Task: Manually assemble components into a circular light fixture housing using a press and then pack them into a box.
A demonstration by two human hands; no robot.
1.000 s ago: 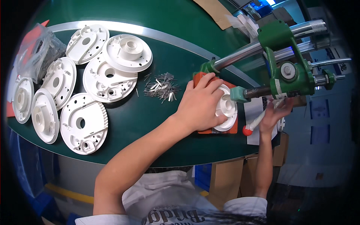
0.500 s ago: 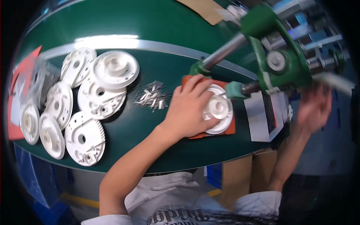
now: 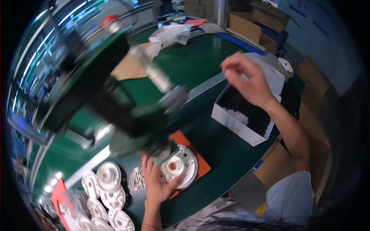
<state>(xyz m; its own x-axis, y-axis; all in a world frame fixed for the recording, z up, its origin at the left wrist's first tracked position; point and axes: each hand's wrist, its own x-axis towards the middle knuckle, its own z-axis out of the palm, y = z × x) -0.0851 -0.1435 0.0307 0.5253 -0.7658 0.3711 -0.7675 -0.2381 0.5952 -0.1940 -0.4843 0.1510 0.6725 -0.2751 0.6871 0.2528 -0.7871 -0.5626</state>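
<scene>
Seen from above: green table [image 3: 200, 65], blurred green press [image 3: 115, 96] hanging over an orange pad [image 3: 200, 163]. White box [image 3: 246, 115] of dark parts under the raised right hand [image 3: 248, 79], fingertips pinched together, contents impossible to tell. White disc [image 3: 179, 167] resting on the pad, pressed down by the left hand [image 3: 156, 183], fingers spread on its rim. Judged risky: fingers close beneath the press head; disc liable to shift off-centre.

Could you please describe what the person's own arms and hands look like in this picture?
Both hands, the left hand and the right hand, are bare: no gloves, rings or watch visible. The forearms are bare too. A short white sleeve covers the right upper arm; the left arm's sleeve is out of view.
</scene>
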